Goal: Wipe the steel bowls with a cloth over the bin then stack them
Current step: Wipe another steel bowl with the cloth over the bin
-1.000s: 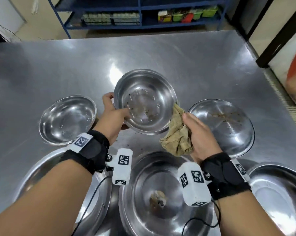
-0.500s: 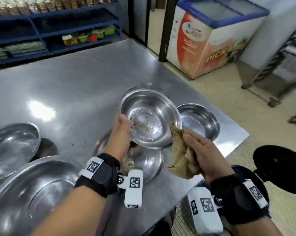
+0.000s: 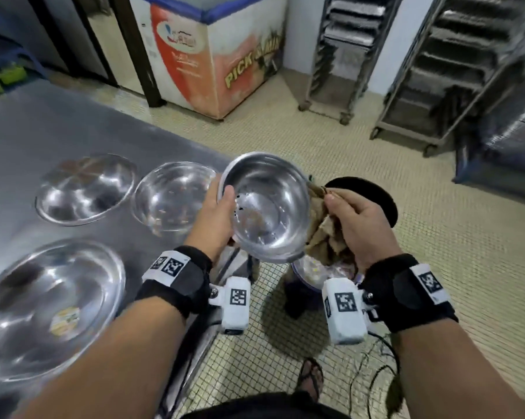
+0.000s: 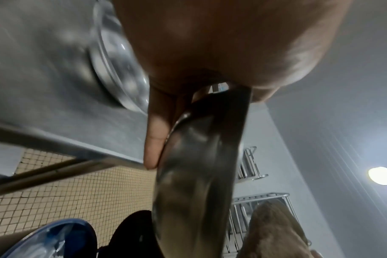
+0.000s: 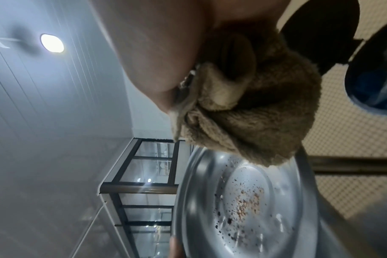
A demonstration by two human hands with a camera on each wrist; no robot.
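Observation:
My left hand (image 3: 215, 213) grips a steel bowl (image 3: 267, 207) by its left rim, thumb inside, fingers behind. The bowl is tilted toward me past the table's right edge; dark crumbs and reddish specks (image 5: 243, 206) dot its inside. My right hand (image 3: 354, 222) clutches a bunched brown cloth (image 3: 321, 234) that touches the bowl's right rim (image 5: 276, 157). The bin (image 3: 312, 273) stands on the floor below both hands, its blue rim (image 4: 55, 232) showing in the left wrist view. A black lid (image 3: 373, 198) lies behind my right hand. The bowl's underside (image 4: 188, 174) fills the left wrist view.
Three more steel bowls sit on the steel table (image 3: 43, 131): a large one (image 3: 49, 306) near me, one (image 3: 86, 189) further left and one (image 3: 173, 198) beside my left hand. A freezer chest (image 3: 212, 55) and wheeled tray racks (image 3: 436, 71) stand across the tiled floor. A sandalled foot (image 3: 311, 379) is below.
I have turned right, carrying the bowl and cloth from above the table out past its edge to above the bin. Both hands keep their hold.

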